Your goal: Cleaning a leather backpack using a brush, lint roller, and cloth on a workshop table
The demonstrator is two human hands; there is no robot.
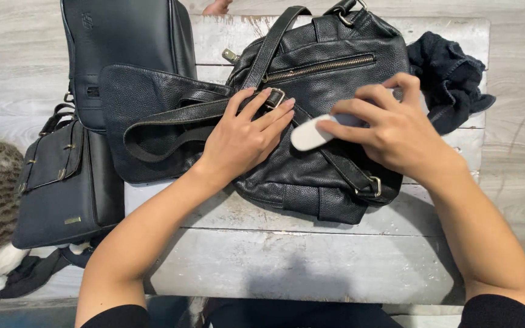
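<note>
Bare forearms and hands [244, 136], black sleeves apparently pushed up near the elbows

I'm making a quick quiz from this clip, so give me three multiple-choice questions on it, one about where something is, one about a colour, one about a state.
1. Where does the left hand rest?
A. On the black leather bag
B. On the dark cloth
C. On the bare table

2. What colour is the small oblong object in the right hand?
A. Red
B. White
C. Green

3. How is the brass zipper on the bag?
A. Wide open
B. Torn off
C. Closed

Answers:
1. A, the fingers lie flat on the bag by its strap buckle.
2. B, its visible end is white against the black leather.
3. C, the zipper teeth run in one closed line.
</note>
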